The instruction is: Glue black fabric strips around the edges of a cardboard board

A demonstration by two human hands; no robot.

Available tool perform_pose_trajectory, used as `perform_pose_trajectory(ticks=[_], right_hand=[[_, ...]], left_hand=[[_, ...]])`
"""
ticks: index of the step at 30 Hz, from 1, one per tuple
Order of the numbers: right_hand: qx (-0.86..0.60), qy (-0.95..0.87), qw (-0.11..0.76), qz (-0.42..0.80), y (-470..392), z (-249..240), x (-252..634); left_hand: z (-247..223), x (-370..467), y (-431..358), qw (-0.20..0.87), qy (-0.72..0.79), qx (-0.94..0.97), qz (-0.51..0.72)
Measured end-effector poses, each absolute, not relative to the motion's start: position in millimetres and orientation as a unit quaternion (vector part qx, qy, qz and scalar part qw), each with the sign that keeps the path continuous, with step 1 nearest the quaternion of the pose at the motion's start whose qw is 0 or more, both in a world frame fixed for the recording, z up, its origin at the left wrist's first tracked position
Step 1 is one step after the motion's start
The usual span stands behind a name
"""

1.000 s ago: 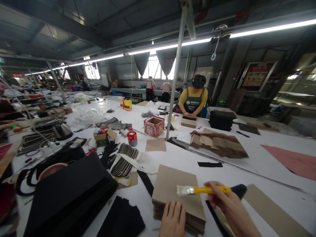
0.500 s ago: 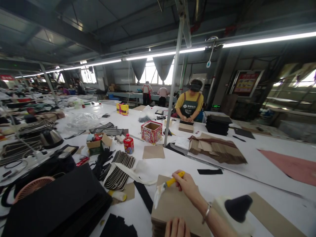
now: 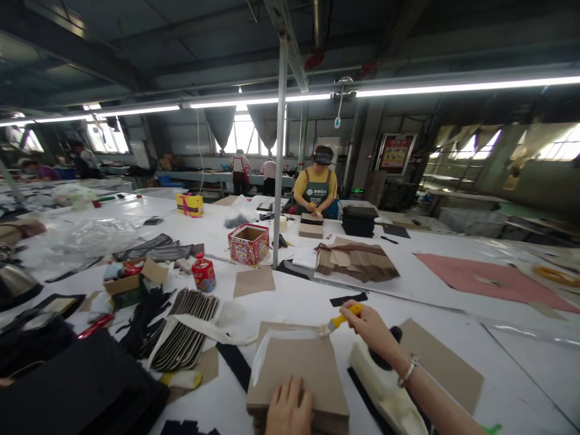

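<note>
Right hand (image 3: pixel 371 329) pinches the yellow-handled brush (image 3: pixel 338 323); its long axis runs left and slightly down from the fingers, bristles on the far edge of the top card of the cardboard stack (image 3: pixel 294 368), beside a white glue line (image 3: pixel 272 344) along the far and left edges. Left hand (image 3: pixel 290 411) lies flat and unclenched on the stack's near edge, nearer the stack than the right; 1 glue pot (image 3: pixel 385 386) sits just right of the stack, under the right wrist.

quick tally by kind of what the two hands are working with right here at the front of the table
Yellow-handled brush, in the right hand: 1
Stack of brown cardboard sheets, under the left hand: 1
White glue line on the top sheet: 1
Cream glue container: 1
Total: 4
</note>
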State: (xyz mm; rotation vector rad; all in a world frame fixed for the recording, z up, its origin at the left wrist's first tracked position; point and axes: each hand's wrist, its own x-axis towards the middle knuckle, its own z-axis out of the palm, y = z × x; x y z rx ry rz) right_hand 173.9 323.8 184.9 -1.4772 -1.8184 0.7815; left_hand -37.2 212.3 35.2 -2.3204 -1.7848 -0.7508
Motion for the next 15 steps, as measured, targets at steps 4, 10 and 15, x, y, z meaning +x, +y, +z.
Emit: perform_pose_trajectory(ticks=[4,10,15], right_hand=[[-0.469,-0.796,0.264,0.277,281,202,169],[-0.423,-0.854,0.131,0.273,217,228,167],[-0.533,-0.711,0.287,0.356,185,230,209]], left_hand=[[65,-41,213,-0.036,-0.599,-0.781,-0.171],[94,-47,210,-0.074,-0.549,-0.826,-0.105],[95,-50,211,-0.015,-0.495,-0.867,-0.06]])
